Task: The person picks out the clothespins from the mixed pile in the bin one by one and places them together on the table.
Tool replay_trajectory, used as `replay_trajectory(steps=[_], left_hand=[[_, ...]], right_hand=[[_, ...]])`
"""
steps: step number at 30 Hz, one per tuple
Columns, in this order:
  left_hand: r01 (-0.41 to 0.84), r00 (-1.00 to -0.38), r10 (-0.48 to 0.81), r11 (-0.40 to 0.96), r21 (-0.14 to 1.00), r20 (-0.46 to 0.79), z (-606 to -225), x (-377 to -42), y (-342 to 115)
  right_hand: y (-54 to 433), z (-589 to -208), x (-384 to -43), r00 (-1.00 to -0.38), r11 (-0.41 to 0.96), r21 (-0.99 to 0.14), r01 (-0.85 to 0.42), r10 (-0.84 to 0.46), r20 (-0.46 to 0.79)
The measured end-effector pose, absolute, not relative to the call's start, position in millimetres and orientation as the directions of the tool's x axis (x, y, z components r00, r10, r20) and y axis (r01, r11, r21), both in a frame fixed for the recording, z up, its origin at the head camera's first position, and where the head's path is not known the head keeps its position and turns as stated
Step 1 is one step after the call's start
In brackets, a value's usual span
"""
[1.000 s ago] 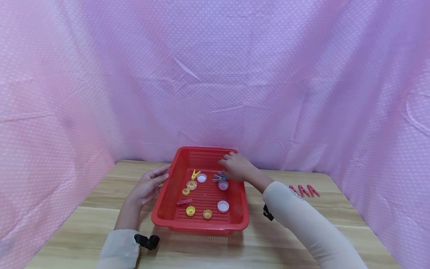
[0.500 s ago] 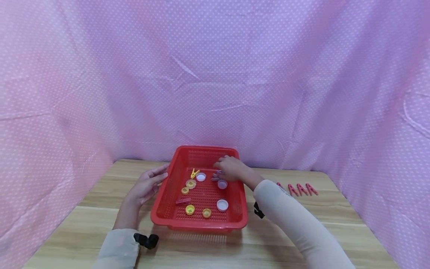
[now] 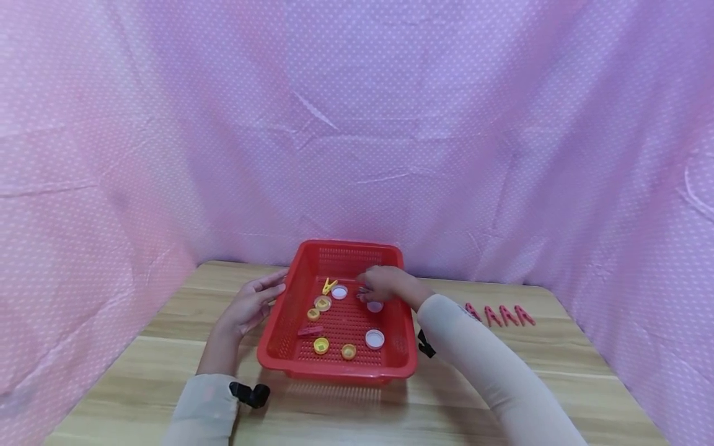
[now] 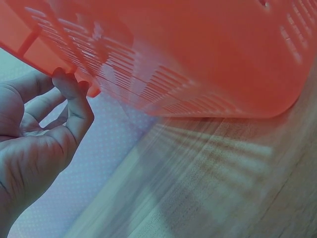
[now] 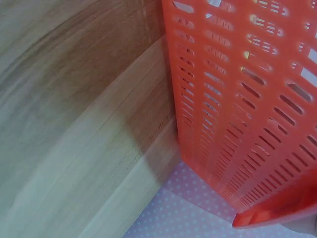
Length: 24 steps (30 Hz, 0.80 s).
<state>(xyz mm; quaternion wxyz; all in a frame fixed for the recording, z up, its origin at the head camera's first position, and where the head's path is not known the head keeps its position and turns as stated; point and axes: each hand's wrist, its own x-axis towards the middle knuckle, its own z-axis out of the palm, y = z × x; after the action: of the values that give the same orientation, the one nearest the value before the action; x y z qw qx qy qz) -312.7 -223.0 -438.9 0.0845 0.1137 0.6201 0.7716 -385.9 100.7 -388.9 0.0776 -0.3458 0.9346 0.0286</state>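
Observation:
A red plastic basket [image 3: 337, 372] stands on the table. My left hand [image 3: 252, 305] holds its left rim, thumb and fingers pinching the edge in the left wrist view. Inside the far right part of the basket is my right hand [image 3: 385, 283], fingers pointing down at a grey clothespin [image 3: 362, 297]. That clothespin is mostly covered, and whether the fingers grip it is hidden. A white bottle cap [image 3: 376, 306] shows just below this hand. Elsewhere in the basket lie a yellow clothespin [image 3: 329, 285], a pink clothespin [image 3: 310, 331], a white cap [image 3: 375, 339] and several yellowish caps [image 3: 320, 345].
Several red clothespins [image 3: 508, 316] lie in a row on the wooden table [image 3: 563, 371], right of the basket. A pink dotted cloth [image 3: 357, 136] hangs behind and at the sides of the table.
My right hand has moved a little toward me inside the basket, covering more of the grey clothespin. The sleeve shifted left, uncovering more of the red clothespins. My left hand keeps its hold.

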Motion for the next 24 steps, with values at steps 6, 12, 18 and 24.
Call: replay_trajectory(steps=[6, 12, 18, 24], left_hand=[[0.018, -0.958, 0.277, -0.212, 0.977, 0.078, -440.0, -312.5, -222.8], [0.027, -0.961, 0.265, -0.19, 0.981, 0.078, -438.4, -313.3, -222.9], [0.011, -0.958, 0.278, -0.217, 0.976, 0.072, -439.4, -312.9, -223.4], [0.008, -0.962, 0.264, -0.21, 0.978, 0.065, -438.4, -312.8, -223.0]], right_hand=[[96.5, -394.4, -387.8, -0.791, 0.812, -0.009, -0.583, -0.571, -0.222], [94.2, -395.7, -387.8, -0.785, 0.808, 0.025, -0.589, -0.564, -0.256], [94.3, -396.6, -379.9, -0.734, 0.792, -0.129, -0.596, -0.603, -0.312], [93.0, -395.2, -368.6, -0.635, 0.695, -0.189, -0.694, -0.714, -0.295]])
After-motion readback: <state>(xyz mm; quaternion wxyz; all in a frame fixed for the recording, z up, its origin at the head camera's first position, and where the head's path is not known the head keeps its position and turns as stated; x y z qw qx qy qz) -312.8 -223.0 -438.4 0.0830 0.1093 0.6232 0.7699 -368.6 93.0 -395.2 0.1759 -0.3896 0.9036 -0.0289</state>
